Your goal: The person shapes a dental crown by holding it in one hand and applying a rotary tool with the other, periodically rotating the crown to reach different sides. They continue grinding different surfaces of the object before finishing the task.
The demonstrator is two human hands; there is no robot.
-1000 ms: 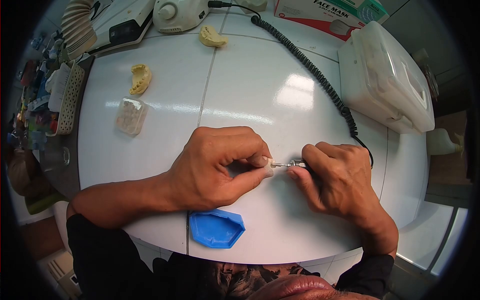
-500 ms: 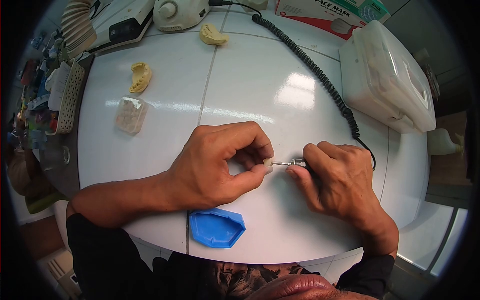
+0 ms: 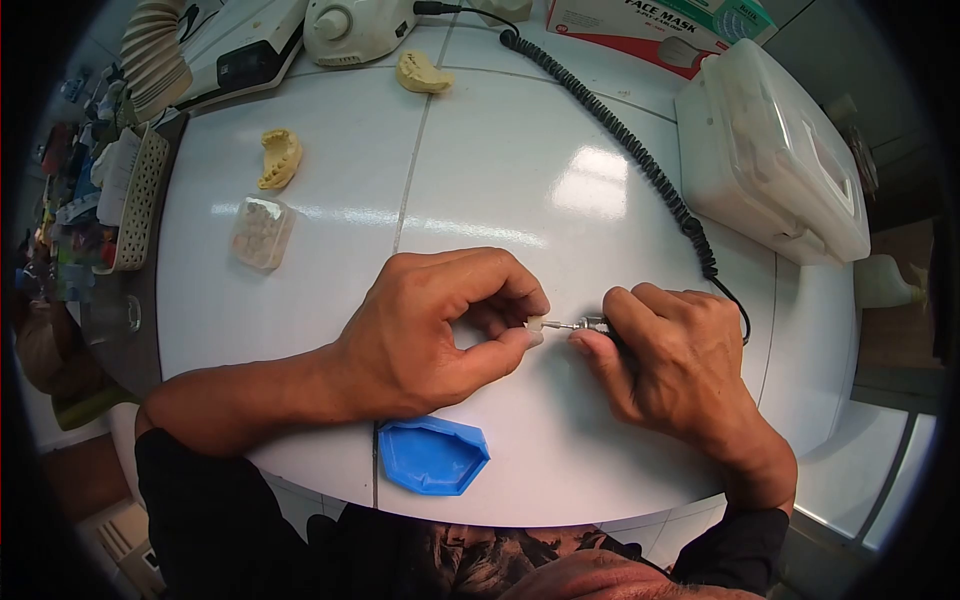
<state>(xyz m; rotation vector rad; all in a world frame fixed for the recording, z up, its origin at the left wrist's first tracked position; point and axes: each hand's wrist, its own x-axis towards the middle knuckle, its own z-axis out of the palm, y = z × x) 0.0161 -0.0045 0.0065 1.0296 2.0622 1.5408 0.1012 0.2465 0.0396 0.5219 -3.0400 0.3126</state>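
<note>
Between the thumb and fingertips of my left hand point(image 3: 430, 325) sits a small whitish piece that looks like a dental crown point(image 3: 534, 323). My right hand point(image 3: 675, 350) grips a rotary handpiece point(image 3: 597, 325), its thin metal bur pointing left and meeting the small piece. Most of the handpiece is hidden in my palm. A coiled black cord point(image 3: 630, 140) runs from it to a cream control unit point(image 3: 350, 30) at the back. Just below my left hand lies a blue angular tray point(image 3: 435, 456), apart from it.
Two yellowish dental casts point(image 3: 281, 158) point(image 3: 423, 73) and a clear little box point(image 3: 262, 232) of pale pieces stand on the left and back. A lidded white plastic box point(image 3: 775, 160) and a face mask box point(image 3: 650, 30) are at the right rear. A ribbed hose point(image 3: 155, 60) hangs back left.
Both hands keep nearly the same pose, with the bur still at the small crown. The whole view has shifted very slightly.
</note>
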